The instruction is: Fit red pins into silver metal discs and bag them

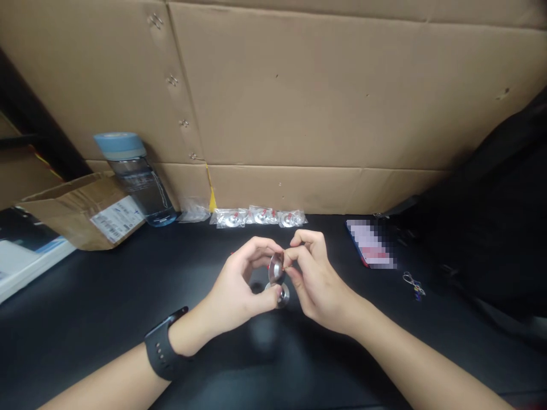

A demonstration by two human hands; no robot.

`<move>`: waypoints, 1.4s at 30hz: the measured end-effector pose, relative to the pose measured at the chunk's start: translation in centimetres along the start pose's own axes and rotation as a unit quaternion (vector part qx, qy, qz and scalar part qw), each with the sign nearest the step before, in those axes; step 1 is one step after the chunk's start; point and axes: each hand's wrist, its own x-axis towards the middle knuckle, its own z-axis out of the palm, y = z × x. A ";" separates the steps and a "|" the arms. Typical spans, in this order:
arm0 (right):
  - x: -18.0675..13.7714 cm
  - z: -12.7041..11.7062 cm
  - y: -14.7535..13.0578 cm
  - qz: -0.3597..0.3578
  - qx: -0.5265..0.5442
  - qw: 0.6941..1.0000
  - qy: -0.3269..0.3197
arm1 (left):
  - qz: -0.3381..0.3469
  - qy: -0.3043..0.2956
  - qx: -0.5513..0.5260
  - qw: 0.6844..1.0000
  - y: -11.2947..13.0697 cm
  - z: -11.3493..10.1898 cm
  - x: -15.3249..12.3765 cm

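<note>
Two shiny round metal pieces are between my hands above the black table. The upper one, a cupped metal disc (276, 270), stands on edge. Below it a flatter metal disc (284, 297) with a raised centre lies partly under my left thumb. My left hand (245, 279) is closed round the discs, its fingers behind and its thumb at the lower one. My right hand (314, 279) is closed in a pinch at the upper disc's right edge. A tiny red bit shows at its fingertips, too small to name.
Behind the hands lie several clear bags with metal discs (261, 216) and red parts. To the left stand a water bottle (139, 182) and a paper bag (77, 208). A phone (371, 245), a small cord (413, 285) and a black bag (482, 228) are right. Cardboard (316, 97) rises behind.
</note>
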 end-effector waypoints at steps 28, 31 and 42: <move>0.8 1.3 2.2 0.076 0.090 0.993 -0.025 | 0.080 0.037 0.417 0.905 -2.3 -1.6 0.9; 1.1 0.3 3.4 0.079 0.059 0.995 -0.019 | 0.051 0.026 0.433 0.899 -3.1 -2.0 1.3; 0.3 -1.9 9.3 0.147 -0.040 0.970 -0.187 | -0.019 0.008 0.420 0.907 -4.4 -5.0 2.6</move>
